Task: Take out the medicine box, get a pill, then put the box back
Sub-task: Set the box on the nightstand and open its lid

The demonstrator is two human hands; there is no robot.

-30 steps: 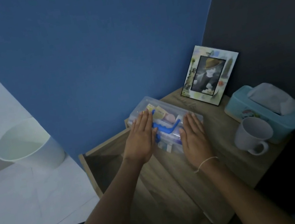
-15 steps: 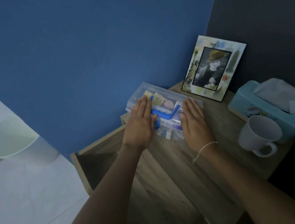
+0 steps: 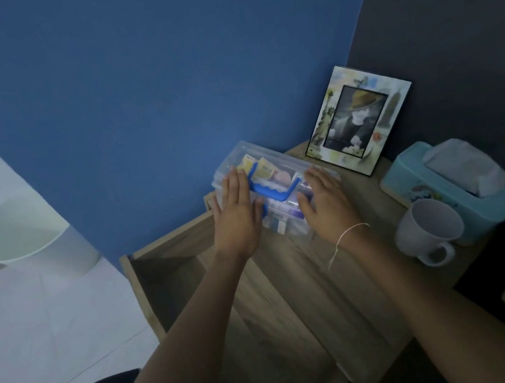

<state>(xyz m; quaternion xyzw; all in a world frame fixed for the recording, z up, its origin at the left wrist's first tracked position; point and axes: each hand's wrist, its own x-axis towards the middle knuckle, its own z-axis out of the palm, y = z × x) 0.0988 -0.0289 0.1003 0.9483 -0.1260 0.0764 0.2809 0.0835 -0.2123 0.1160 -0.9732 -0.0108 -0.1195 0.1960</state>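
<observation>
The clear plastic medicine box with the blue carry handle (image 3: 272,187) is parked on top of the light wooden bedside cabinet (image 3: 371,278), at its far left corner, right up against the blue wall (image 3: 159,89). Small packets and tubes can be made out through the see-through lid, though labels are too blurry to read.

The box is bracketed by both hands. The left hand (image 3: 238,215) is laid flat on the left end of the lid, fingers straight and together, thumb tucked against the front side. The right hand (image 3: 327,200) is pressed flat on the right end the same way, palm down, fingers stretched out, nothing gripped in either one. A thin pale string bracelet (image 3: 347,237) is worn on the right wrist.

Just below the box, an open wooden drawer (image 3: 171,273) is pulled out to the left.

Further right on the cabinet top, a framed photo in a pale patterned frame (image 3: 359,118) is leaned in the corner. Near it, a light blue tissue box (image 3: 446,187) is seen with a white tissue poking out, and a white ceramic mug (image 3: 428,229) is touching its front. Off to the left, a white plastic bin (image 3: 37,239) is standing on the pale floor.
</observation>
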